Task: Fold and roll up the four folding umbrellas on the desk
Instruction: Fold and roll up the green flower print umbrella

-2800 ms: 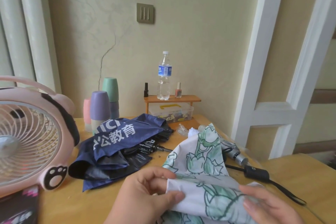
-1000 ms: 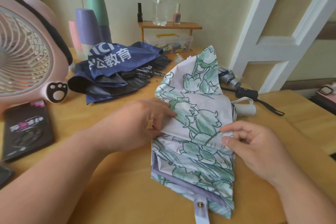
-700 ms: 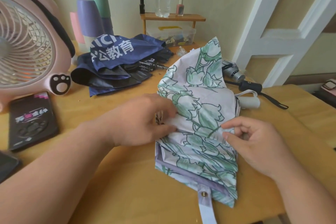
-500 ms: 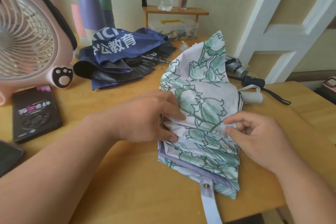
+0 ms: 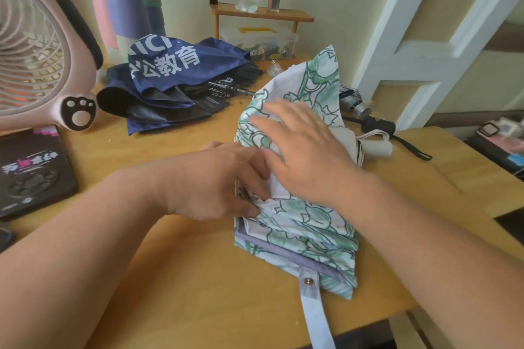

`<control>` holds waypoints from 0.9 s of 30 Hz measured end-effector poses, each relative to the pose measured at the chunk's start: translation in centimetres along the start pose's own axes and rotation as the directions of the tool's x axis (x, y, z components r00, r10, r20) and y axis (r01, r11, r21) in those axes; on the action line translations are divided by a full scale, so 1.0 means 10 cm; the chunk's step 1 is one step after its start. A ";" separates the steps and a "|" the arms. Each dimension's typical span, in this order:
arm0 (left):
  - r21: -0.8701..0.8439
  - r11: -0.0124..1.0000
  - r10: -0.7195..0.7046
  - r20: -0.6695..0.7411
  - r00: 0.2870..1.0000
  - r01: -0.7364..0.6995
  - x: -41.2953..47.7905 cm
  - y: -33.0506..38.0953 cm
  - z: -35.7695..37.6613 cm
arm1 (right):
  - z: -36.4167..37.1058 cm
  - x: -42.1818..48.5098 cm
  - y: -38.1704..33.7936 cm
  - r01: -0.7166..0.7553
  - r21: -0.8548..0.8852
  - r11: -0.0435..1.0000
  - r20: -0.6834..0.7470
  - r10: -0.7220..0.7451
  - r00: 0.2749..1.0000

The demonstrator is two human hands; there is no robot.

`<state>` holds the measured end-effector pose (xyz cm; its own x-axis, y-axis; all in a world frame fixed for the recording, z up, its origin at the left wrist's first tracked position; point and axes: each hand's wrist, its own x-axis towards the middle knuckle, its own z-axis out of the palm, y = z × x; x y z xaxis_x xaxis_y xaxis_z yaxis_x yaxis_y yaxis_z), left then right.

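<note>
At the centre of the frame, on the wooden counter, lies the white-and-green floral umbrella. It is half pleated: the canopy is flattened at the near end, and one panel stands up loose at the far end. Your left hand pinches a pleat at the canopy's left edge, fingers curled round the fold. Your right hand lies flat on top with fingers straight, pressing the cloth down and grasping nothing.

The main risk, as I judge it, is that flat palm. The fabric looks thin and slick. If you lift the right hand before the left has the next fold secured, the stacked pleats are likely to spring apart. The loose far panel could also roll in crooked and leave a lumpy bundle.

Watch the pale strap with its snap, which hangs over the counter's near edge at the bottom of the frame. If it gets rolled under, you have nothing to fasten with. The umbrella's pale handle pokes out on the right, and cloth twisted against it may skew the roll.

Toward the upper left, the navy umbrella lies unrolled. Its bare rib tips point at the floral canopy, near enough to snag it.
</note>
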<state>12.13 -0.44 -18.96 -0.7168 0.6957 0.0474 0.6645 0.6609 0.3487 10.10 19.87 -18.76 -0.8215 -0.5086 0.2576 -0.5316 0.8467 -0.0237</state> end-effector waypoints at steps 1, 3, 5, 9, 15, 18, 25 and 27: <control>-0.050 0.999 -0.008 -0.027 1.000 0.006 0.00 0.01 -0.02 | 0.13 -0.01 0.03 0.018 0.001 1.000 0.053 -0.018 0.998; -0.138 0.989 -0.064 -0.100 0.993 0.050 -0.02 -0.01 -0.07 | 0.27 -0.06 0.09 0.020 0.013 1.000 0.088 -0.021 0.996; -0.117 0.988 -0.121 -0.208 0.971 0.098 -0.05 -0.05 -0.14 | 0.30 -0.07 0.11 0.016 -0.001 1.000 0.073 -0.016 0.997; -0.173 0.959 -0.265 -0.264 0.927 0.225 -0.09 0.02 -0.31 | 0.31 -0.06 0.12 -0.025 -0.011 1.000 0.056 0.026 0.998; -0.118 0.919 -0.391 -0.125 0.912 0.377 0.00 0.17 -0.10 | 0.33 -0.08 0.26 -0.127 0.069 0.989 -0.038 0.130 0.991; -0.123 0.922 -0.383 -0.161 0.910 0.366 -0.02 0.21 0.03 | 0.33 -0.10 0.25 -0.110 0.072 0.991 -0.015 0.112 0.994; -0.119 0.993 -0.043 -0.271 0.962 0.010 -0.11 -0.01 0.11 | 0.30 -0.20 0.19 -0.056 0.071 0.996 0.035 0.053 0.998; -0.126 0.991 0.000 -0.277 0.961 -0.036 -0.09 -0.04 0.11 | 0.26 -0.21 0.19 -0.024 0.065 0.998 0.087 0.019 0.996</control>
<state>12.77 -1.04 -20.22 -0.7473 0.5907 0.3044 0.6582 0.5946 0.4618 10.30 22.18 -21.90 -0.8462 -0.5044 0.1717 -0.5236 0.8469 -0.0923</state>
